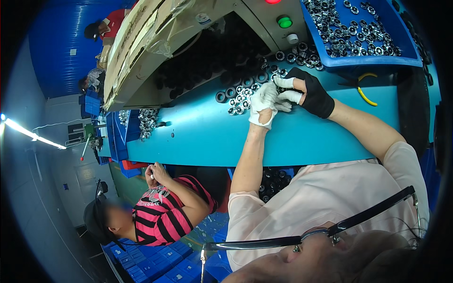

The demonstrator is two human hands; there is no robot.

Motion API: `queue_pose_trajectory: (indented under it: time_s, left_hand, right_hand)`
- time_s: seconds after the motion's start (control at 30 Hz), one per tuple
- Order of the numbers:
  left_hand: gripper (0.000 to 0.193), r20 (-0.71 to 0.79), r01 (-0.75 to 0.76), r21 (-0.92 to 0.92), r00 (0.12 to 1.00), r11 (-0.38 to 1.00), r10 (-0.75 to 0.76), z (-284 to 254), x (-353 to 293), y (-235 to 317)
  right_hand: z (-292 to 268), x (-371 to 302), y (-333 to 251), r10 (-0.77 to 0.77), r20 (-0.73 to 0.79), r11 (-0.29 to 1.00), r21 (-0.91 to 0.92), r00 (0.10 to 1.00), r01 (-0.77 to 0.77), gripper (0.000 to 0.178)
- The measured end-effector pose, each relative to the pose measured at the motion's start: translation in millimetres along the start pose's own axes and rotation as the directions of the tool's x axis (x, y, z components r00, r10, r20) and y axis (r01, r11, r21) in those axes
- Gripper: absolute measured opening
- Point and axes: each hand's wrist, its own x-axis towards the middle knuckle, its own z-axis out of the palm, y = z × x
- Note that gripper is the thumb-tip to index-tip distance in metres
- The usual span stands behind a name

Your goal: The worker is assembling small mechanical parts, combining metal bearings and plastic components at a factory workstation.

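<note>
My left hand [265, 101], in a white glove, and my right hand [312, 93], in a black glove with white-covered fingertips, meet over the teal table [198, 141]. Fingers on both are bent and pressed together around something too small and covered to make out. Beside my left hand lies a cluster of small chrome wheel hubs [239, 101]. Black rubber rings [221, 97] sit along the cluster's far side. More shiny round parts [302, 55] are heaped beyond my right hand.
A blue bin [373, 61] of chrome parts stands at the far right, with yellow-handled pliers [362, 89] near it. A machine housing [257, 21] with buttons rises behind a pile of black rings [188, 73]. At left are another blue bin [118, 129] and a seated co-worker [165, 207].
</note>
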Motion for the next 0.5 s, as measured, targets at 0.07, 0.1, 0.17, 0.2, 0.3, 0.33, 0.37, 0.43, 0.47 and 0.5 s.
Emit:
queue_pose_trajectory:
  time_s: [0.07, 0.1, 0.17, 0.2, 0.3, 0.33, 0.37, 0.43, 0.47, 0.5]
  left_hand:
    - [0.023, 0.041, 0.008, 0.123, 0.999, 0.992, -0.013, 12.6, 1.0, 6.5]
    - [0.020, 0.018, 0.009, 0.159, 1.000, 0.987, -0.012, 7.5, -3.3, 3.7]
    - [0.017, 0.044, 0.003, 0.186, 0.999, 0.982, -0.011, 7.5, -0.1, 2.5]
    - [0.017, 0.054, 0.006, 0.182, 0.998, 0.983, -0.016, 8.2, -2.3, 4.0]
    - [0.017, 0.034, -0.019, 0.235, 0.999, 0.972, 0.011, -8.1, -3.1, -12.2]
    - [0.017, 0.009, -0.026, 0.295, 1.000, 0.955, 0.024, -6.4, -3.2, -8.0]
    - [0.017, 0.037, -0.039, 0.296, 0.999, 0.954, 0.030, -2.2, -2.3, -7.0]
    - [0.019, 0.076, -0.109, 0.270, 0.993, 0.957, 0.092, 8.1, -8.0, -2.5]
    - [0.019, 0.084, -0.113, 0.272, 0.992, 0.956, 0.093, 8.7, -7.7, -3.5]
    - [0.020, 0.065, -0.115, 0.247, 0.993, 0.962, 0.101, 8.5, -6.6, -5.8]
  right_hand:
    - [-10.1, -3.3, 2.7, 0.032, 0.023, 0.999, 0.028, 0.999, -0.033, 0.035]
    - [-3.4, -7.2, 2.3, 0.059, 0.014, 0.992, 0.112, 0.998, -0.060, 0.037]
    - [-3.1, -7.5, -1.8, 0.132, 0.006, 0.953, 0.276, 0.991, -0.128, 0.045]
    - [-3.8, -11.2, 12.7, -0.074, 0.052, 0.997, -0.024, 0.996, 0.076, 0.048]
    - [-4.0, -14.0, 7.6, 0.107, 0.175, 0.987, 0.097, 0.979, -0.125, 0.047]
    - [-2.8, -13.3, 1.3, 0.078, 0.159, 0.997, 0.001, 0.984, -0.080, 0.047]
    - [-3.6, -13.7, -1.4, 0.043, 0.140, 0.999, -0.022, 0.989, -0.041, 0.046]
    - [-4.1, -14.2, -1.0, -0.087, 0.083, 0.990, -0.102, 0.993, 0.095, 0.045]
    - [-3.3, -14.8, -0.4, -0.089, 0.077, 0.989, -0.108, 0.993, 0.097, 0.045]
    - [-2.6, -15.8, 0.2, -0.014, 0.133, 0.996, -0.085, 0.991, 0.025, 0.047]
